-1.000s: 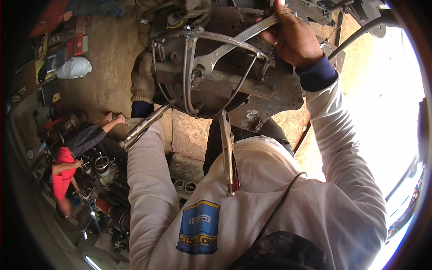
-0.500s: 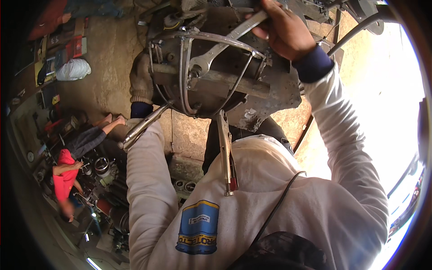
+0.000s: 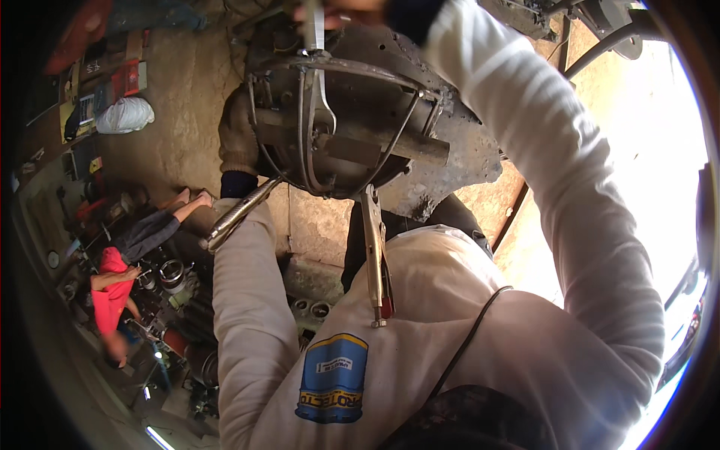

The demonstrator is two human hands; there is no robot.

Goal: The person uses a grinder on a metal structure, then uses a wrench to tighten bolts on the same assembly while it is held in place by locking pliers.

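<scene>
The right hand (image 3: pixel 341 11) is at the very top, closed around the top end of a long wrench (image 3: pixel 321 71). The wrench points straight down from the fist into the rusty round metal part (image 3: pixel 352 127). The left hand (image 3: pixel 236 135), in a brown glove, presses on the part's left side; I cannot tell if it grips. 2 locking pliers (image 3: pixel 377 259) hang clamped below.

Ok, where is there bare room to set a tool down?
Bare floor lies between the white bag and the metal housing. Crowded lower left: parts around the person in red. Locking pliers hang under the housing.
</scene>
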